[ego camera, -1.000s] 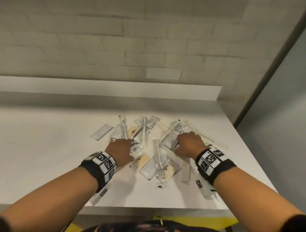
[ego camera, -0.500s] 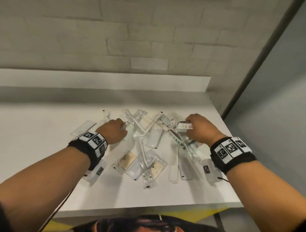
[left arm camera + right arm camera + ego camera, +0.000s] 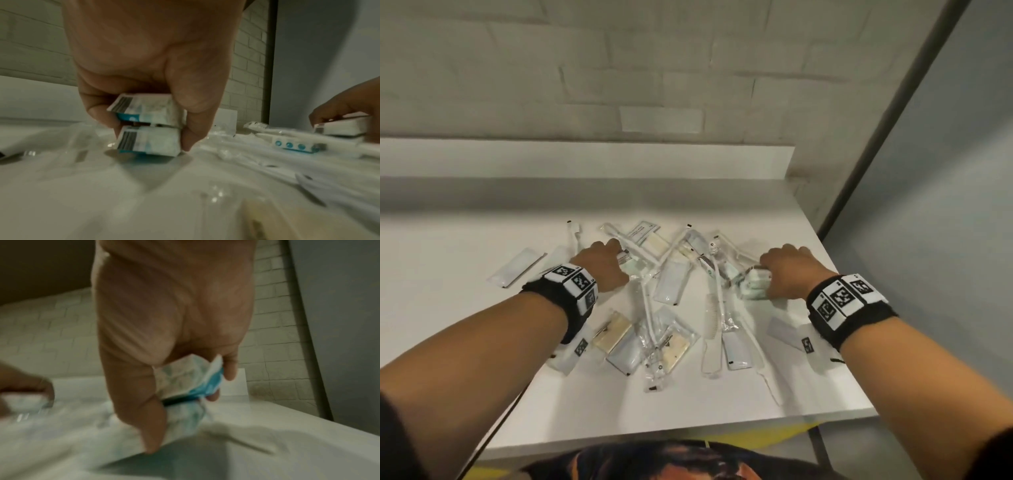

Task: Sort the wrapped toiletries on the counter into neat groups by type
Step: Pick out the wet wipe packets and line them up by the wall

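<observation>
A loose pile of wrapped toiletries lies on the white counter: toothbrushes, combs, flat sachets and tan soap bars in clear wrap. My left hand is at the pile's far left and pinches two stacked small white-and-teal boxes between thumb and fingers. The lower box touches the counter. My right hand is at the pile's right edge, curled round more white-and-teal boxes that sit low on the counter; in the right wrist view these boxes are blurred.
Another box with teal dots lies between the hands. A lone flat sachet lies left of the pile. A raised ledge and brick wall run behind. The counter's right edge is just beyond my right hand.
My right hand lifted a small box out of the pile and carried it right, down to the counter. My left hand moved toward the pile's far left and now grips stacked boxes.
</observation>
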Motion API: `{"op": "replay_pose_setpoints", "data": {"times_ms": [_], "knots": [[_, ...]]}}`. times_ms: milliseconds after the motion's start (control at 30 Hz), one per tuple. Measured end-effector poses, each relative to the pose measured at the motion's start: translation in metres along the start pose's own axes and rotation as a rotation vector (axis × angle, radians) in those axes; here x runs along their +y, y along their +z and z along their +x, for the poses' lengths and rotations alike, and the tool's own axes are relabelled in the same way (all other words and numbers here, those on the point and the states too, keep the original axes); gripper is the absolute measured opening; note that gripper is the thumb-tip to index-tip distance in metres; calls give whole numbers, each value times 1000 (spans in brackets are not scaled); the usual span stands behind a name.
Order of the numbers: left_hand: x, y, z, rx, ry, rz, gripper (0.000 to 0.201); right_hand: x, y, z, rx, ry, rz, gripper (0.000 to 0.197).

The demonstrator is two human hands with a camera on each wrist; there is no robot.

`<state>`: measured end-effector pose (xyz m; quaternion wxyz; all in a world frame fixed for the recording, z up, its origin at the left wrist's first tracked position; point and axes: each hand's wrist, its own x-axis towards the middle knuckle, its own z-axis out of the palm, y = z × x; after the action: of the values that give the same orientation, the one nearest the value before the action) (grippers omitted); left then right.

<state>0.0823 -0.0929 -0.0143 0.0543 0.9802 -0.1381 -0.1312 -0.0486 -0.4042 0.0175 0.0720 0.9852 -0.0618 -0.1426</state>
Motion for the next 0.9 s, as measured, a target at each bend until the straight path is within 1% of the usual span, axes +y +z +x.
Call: {"op": "replay_pose_setpoints", "data": {"times_ms": [67,133,200,267,333,400,467,533,633,700,767,800,833,900], "knots": [[0,-3,-3,43,21,-44,63,7,-11,0,71,94,72,53],[2,-6,-6,131,32,-117,62,9,-17,2,140,146,221,58],[8,-12,-10,233,36,-225,62,0,-16,6,172,139,319,56],[17,-17,-14,284,54,-315,63,-13,-10,16,180,123,321,52],[29,-19,-19,252,99,-355,63,-26,-5,26,173,133,307,50],[39,-16,-24,196,142,-356,64,-39,-1,35,145,144,358,50],[48,-12,-30,137,202,-333,65,-51,1,41,130,123,400,51],[59,-9,-38,46,310,-307,63,-60,7,47,158,72,371,51],[79,-6,-52,-143,511,-254,60,-63,13,52,208,47,299,46],[89,-1,-53,-221,574,-135,61,-60,12,55,234,45,227,45],[94,5,-50,-242,565,-68,60,-52,8,55,283,79,121,43],[93,6,-48,-237,555,-73,60,-47,4,55,320,112,83,42],[93,7,-47,-227,551,-93,59,-41,-1,53,360,158,67,42],[87,5,-46,-189,549,-146,56,-31,-13,50,431,252,118,46]]}}
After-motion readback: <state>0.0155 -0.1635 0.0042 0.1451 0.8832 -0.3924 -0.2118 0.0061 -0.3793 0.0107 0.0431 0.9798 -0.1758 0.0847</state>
